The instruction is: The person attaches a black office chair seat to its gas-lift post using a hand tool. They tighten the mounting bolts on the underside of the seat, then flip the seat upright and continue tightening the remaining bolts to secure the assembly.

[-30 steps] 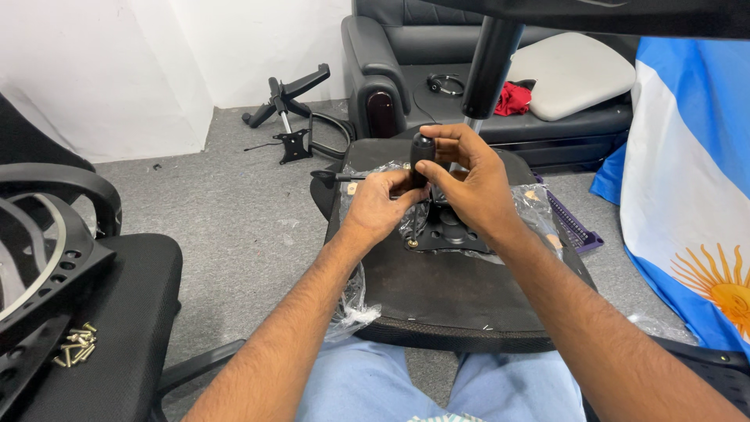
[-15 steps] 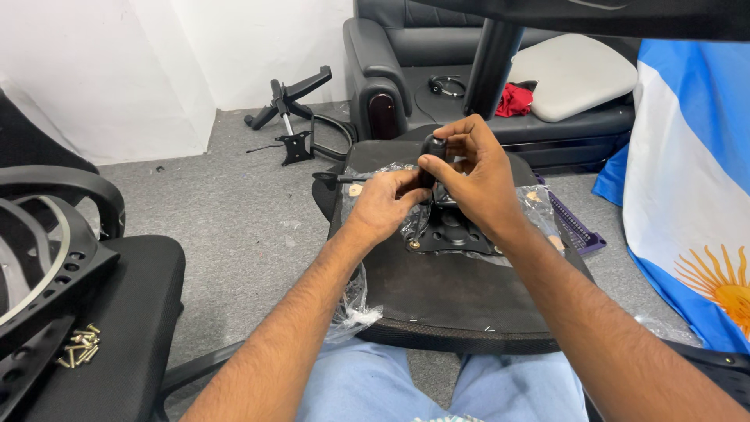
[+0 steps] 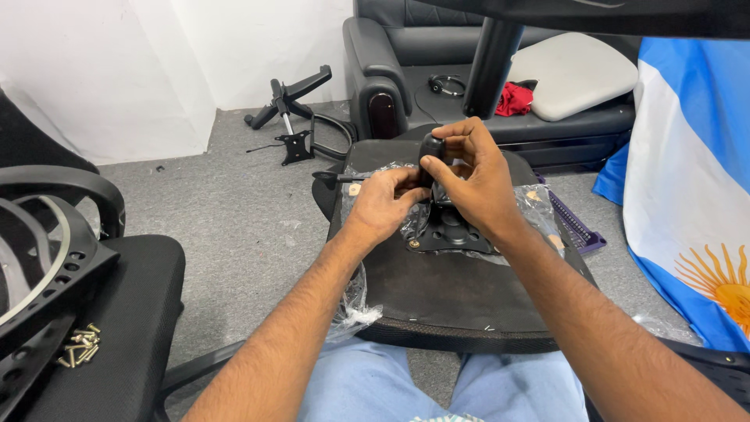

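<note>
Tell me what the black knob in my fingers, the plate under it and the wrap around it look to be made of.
Knob: probably moulded plastic, smooth with a soft sheen. Plate: likely black-painted metal, flat, rigid, with a brass-coloured fastener at one corner. Wrap: thin clear plastic film, crinkled and glinting.

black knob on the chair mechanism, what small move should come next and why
Probably a slight turn of the black knob with the right hand, whose fingers already pinch it. The left hand braces the black chair mechanism on the upturned seat base, so it looks steadied.
</note>
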